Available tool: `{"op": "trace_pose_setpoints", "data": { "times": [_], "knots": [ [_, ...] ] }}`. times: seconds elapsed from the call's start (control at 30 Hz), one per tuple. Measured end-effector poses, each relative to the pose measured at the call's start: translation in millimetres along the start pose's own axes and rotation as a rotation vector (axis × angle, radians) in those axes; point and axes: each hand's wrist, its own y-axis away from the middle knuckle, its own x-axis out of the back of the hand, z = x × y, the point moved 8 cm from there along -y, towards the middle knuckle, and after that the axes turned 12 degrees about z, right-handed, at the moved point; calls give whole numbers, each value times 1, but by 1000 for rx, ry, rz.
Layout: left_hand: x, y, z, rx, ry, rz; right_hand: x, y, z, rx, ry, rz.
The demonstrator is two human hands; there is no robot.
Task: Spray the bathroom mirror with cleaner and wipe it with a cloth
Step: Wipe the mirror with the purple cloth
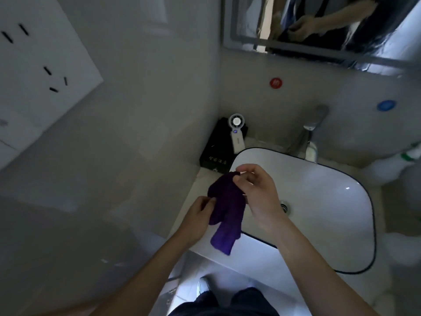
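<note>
Above the washbasin (319, 190) we hold the purple cloth (227, 210) with both hands, and the mirror (319, 42) is up on the wall behind the tap (315, 126), well apart from the cloth. The biggest risk we see is the reach: the basin and its counter (200, 185) stand between us and the glass, so leaning forward with a bunched cloth may leave the upper part unwiped. Next, the cloth itself hangs twisted, with one end over the front rim; if we do not open it flat, it will probably smear and not clean. Our right hand (257, 190) pinches the upper corner with fingertips only, and our left hand (200, 215) nips the side edge, so both grips are light and the cloth can slip into the bowl, where it may get wet. At the right edge stands a white bottle with a green part (410, 156); it is blurred, perhaps the cleaner, and both hands are now occupied. The small handheld fan (237, 131) on the black box (218, 147) could be knocked over.
</note>
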Motion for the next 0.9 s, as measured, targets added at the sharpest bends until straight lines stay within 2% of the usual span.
{"op": "trace_pose_setpoints", "data": {
  "times": [0.07,0.1,0.17,0.2,0.3,0.4,0.53,0.67,0.77,0.9],
  "knots": [
    [-14,2,25,-38,65,-31,15,-3,-27,77,76,5],
    [-16,2,45,-132,52,10,23,-5,-38,103,114,5],
    [-21,10,101,-435,-34,121,39,-9,-57,104,175,-15],
    [-28,18,131,-582,-56,125,46,-11,-66,106,213,-37],
    [-71,36,198,-845,-168,-87,72,-10,-96,224,344,-84],
    [-109,39,230,-755,-253,-338,108,-5,-125,345,460,-65],
    [-149,54,259,-735,-293,-487,158,1,-147,439,572,124],
    [-184,82,291,-800,-290,-623,190,19,-164,651,619,304],
    [-203,91,315,-808,-278,-638,213,36,-158,773,625,464],
    [-225,100,335,-641,-188,-707,231,57,-142,901,573,668]
  ]
}}
